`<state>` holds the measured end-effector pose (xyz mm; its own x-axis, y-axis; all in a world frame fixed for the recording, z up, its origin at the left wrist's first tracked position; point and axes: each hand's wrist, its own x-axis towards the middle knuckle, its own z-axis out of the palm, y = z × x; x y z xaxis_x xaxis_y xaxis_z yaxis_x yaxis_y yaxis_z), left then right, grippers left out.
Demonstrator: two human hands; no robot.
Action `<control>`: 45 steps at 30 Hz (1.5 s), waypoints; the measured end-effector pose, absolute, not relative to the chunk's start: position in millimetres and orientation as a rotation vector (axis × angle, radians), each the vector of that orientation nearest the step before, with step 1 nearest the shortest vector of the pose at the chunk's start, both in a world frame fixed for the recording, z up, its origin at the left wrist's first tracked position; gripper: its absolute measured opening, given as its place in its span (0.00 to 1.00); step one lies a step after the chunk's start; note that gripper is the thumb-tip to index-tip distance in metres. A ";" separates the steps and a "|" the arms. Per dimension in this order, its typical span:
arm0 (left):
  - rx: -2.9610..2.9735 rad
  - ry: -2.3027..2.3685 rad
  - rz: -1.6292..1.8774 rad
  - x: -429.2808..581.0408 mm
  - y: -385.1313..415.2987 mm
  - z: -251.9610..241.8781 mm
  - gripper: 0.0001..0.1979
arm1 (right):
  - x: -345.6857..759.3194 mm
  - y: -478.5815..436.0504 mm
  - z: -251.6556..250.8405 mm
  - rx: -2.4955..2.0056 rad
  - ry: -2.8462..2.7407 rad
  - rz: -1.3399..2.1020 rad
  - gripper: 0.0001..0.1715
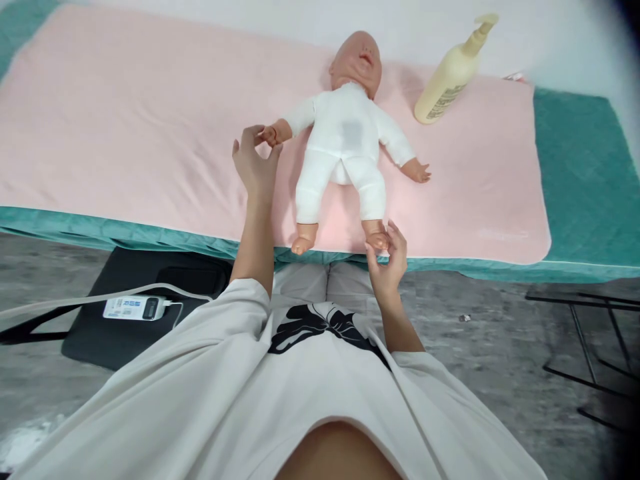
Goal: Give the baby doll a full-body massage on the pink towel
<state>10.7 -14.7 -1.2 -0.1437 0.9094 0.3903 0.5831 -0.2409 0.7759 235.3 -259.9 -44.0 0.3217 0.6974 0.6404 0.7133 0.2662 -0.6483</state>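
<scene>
A baby doll (pixel 345 127) with a white cloth body lies on its back on a pink mat (pixel 140 120), its head away from me. My left hand (pixel 256 157) is at the doll's hand on the left side, its thumb and fingers curved around that small hand. My right hand (pixel 389 263) holds the doll's foot on the right side between thumb and fingers, at the mat's near edge. The doll's other foot and other hand lie free on the mat.
A pale yellow pump bottle (pixel 445 83) stands on the mat, right of the doll's head. Green cloth (pixel 585 187) shows under the mat. Below left, a white power bank (pixel 133 308) with a cable rests on a black seat (pixel 100 340). A black metal frame (pixel 583 340) stands at the right.
</scene>
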 end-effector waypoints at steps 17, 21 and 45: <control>2.130 1.013 1.240 69.8 8.1 40.5 0.28 | 249.0 -196.9 -6.0 -1.349 -1.324 -0.093 0.27; 2.176 1.072 1.146 73.2 4.0 39.9 0.26 | 249.9 -187.0 -8.0 -1.370 -1.324 -0.046 0.29; 2.131 1.247 1.425 40.5 4.7 33.5 0.26 | 253.9 -227.4 8.7 -1.348 -1.388 -0.051 0.29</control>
<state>40.5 4.7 33.5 0.1359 0.7838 0.6059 0.4969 -0.5831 0.6428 253.9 -227.4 8.7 0.3011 0.6531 0.6948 0.7024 0.3409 -0.6248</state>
